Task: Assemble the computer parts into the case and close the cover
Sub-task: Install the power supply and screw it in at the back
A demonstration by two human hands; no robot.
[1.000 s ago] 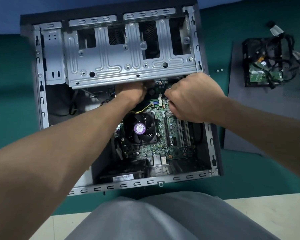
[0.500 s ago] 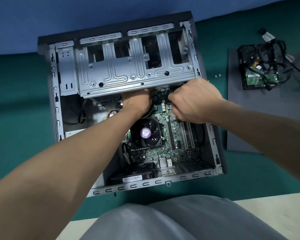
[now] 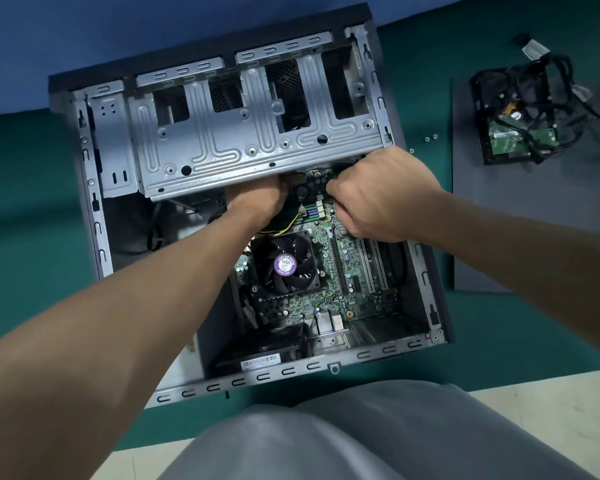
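Grey steel tower case point(image 3: 257, 377) lies open on the green mat. Green motherboard point(image 3: 329, 299) is seated inside, with a black cooler fan point(image 3: 284, 266) on it. Both hands work at the board's far edge.

- Left hand point(image 3: 257, 199): fingers hidden under the silver drive cage point(image 3: 257, 133), so grip unknowable.
- Right hand point(image 3: 378, 195): curled, contents unseen.

Probably connector plugging, and the next move needs careful alignment by feel. Far right, the dark flat cover panel point(image 3: 534, 220) carries a hard drive point(image 3: 520, 136), not yet fitted.

The case point(image 3: 94, 216) frame at nine o'clock is bare grey sheet metal with a dull sheen. Its drive cage point(image 3: 257, 147) at twelve o'clock is smooth, ribbed stamped metal. The central motherboard point(image 3: 329, 282) is matt green board, and its fan point(image 3: 300, 249) is black plastic with a glossy purple sticker point(image 3: 284, 266). The cover panel point(image 3: 534, 220) at three o'clock looks matt dark grey. The green mat point(image 3: 32, 202) is matt, and the garment point(image 3: 361, 438) at six o'clock is soft grey cloth.
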